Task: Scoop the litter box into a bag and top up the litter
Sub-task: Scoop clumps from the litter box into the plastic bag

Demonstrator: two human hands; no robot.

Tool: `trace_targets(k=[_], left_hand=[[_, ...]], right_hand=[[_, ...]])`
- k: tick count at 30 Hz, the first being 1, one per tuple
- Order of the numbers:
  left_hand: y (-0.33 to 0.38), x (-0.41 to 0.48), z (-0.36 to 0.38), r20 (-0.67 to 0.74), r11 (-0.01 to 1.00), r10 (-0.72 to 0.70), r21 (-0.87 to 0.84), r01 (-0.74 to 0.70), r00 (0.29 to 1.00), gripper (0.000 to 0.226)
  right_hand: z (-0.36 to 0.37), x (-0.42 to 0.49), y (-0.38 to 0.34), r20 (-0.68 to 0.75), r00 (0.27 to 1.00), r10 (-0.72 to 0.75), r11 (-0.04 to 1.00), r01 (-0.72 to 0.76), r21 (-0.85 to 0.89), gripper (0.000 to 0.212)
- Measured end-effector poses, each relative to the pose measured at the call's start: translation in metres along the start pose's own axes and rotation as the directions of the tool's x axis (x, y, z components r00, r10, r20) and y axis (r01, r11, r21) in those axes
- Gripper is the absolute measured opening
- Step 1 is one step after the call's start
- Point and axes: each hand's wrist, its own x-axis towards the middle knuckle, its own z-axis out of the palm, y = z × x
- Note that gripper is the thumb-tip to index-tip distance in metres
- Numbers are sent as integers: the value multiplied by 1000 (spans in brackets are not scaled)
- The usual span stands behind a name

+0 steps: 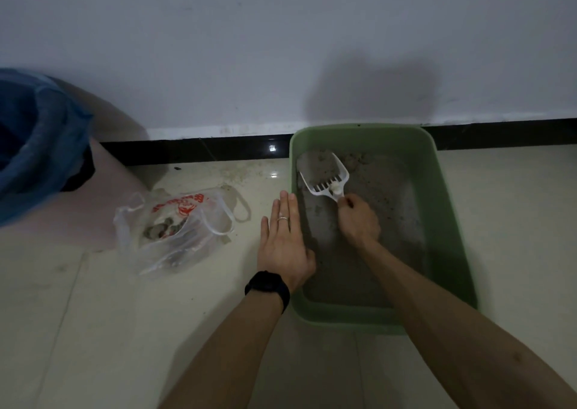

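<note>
the right hand point(359, 220) has its fingers point(349, 202) clamped on the handle of a white plastic scoop point(324, 174), whose slotted blade reaches out beyond the fingertips into the far left corner of the green litter box point(437, 190). a pale clump sits at the neck of the scoop, just ahead of the fingertips, likely sifted free of the loose grains. the left hand point(285, 240) lies flat with its fingers together and straight, holding nothing, pressed along the box's left rim, probably to keep the light tray from sliding on the glossy floor point(93, 330). the litter point(374, 237) is thin, grey and gritty. just beyond the left little finger sits a crinkled clear bag point(175, 230) with red print, mouth slack and open, dark clumps already inside, kept close for a short carry.
</note>
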Motion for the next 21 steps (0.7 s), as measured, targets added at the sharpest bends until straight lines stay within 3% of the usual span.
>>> trace_targets(k=[4,21], left_hand=[[1,0,-1,-1,1000,-12,-12,12,1000,104],[-3,2,-14,113,1000,-3,-5,3,994,102]], right_hand=[[8,0,-2,36,998,50,968,-57,246,22],[-42,-52,22,-38,994,-100,976,106,189,26]])
